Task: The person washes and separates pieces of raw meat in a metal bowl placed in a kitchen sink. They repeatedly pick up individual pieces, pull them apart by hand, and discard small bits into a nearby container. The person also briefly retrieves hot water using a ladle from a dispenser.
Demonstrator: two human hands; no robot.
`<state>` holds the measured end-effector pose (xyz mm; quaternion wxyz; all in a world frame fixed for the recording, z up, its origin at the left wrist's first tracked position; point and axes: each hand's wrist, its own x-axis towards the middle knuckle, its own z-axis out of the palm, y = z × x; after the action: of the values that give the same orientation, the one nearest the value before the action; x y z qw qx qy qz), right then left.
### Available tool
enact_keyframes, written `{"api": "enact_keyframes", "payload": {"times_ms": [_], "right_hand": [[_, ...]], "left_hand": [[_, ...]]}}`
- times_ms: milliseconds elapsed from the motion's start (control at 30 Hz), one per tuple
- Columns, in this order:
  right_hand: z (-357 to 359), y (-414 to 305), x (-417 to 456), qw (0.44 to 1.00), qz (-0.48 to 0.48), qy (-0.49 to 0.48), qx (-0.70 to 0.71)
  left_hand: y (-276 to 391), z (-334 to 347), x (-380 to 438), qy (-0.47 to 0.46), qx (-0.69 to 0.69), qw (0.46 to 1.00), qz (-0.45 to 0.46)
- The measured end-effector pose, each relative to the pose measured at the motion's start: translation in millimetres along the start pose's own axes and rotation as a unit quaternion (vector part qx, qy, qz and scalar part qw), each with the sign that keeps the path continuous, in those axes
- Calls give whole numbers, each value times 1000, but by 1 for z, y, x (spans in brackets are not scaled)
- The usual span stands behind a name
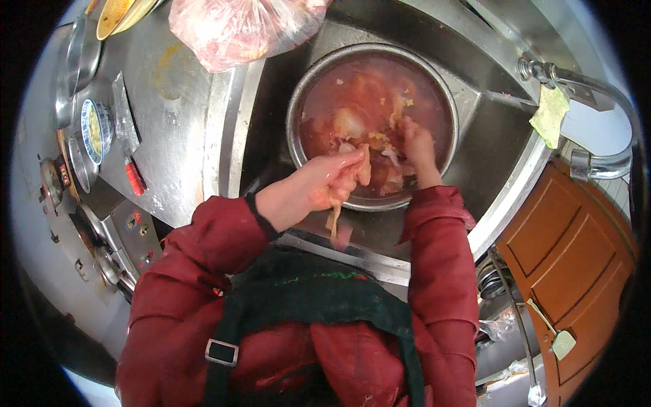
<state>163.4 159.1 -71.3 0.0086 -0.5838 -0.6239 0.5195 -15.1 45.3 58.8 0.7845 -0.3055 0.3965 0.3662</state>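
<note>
A round metal basin (294,94) stands in the stainless steel sink (465,119), filled with cloudy red water (371,76). Pale pieces of raw meat (348,123) and yellowish fatty bits (379,137) show in the water. Over the basin's near rim, my left hand (325,178) is closed around a strip of raw meat or skin (333,221), whose end dangles below the fist. My right hand (421,147) dips into the water on the right side, fingers against a yellowish piece (396,112). Its fingertips are blurred and partly under water, so its grip is unclear.
A clear plastic bag of raw meat (244,30) rests at the sink's far left edge. On the left counter lie a red-handled cleaver (133,175) and a blue-and-white bowl (96,131). A metal faucet (590,79) with a green cloth (550,114) arches at the right.
</note>
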Motion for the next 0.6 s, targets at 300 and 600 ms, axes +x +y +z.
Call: {"api": "enact_keyframes", "payload": {"times_ms": [300,600], "right_hand": [[-15,3,2,939,-74,67,-329],[19,-18,-35,911,56,-199,356]], "left_hand": [[46,-29,59,102,138,910,378],[3,-29,79,150,280,909,270]]}}
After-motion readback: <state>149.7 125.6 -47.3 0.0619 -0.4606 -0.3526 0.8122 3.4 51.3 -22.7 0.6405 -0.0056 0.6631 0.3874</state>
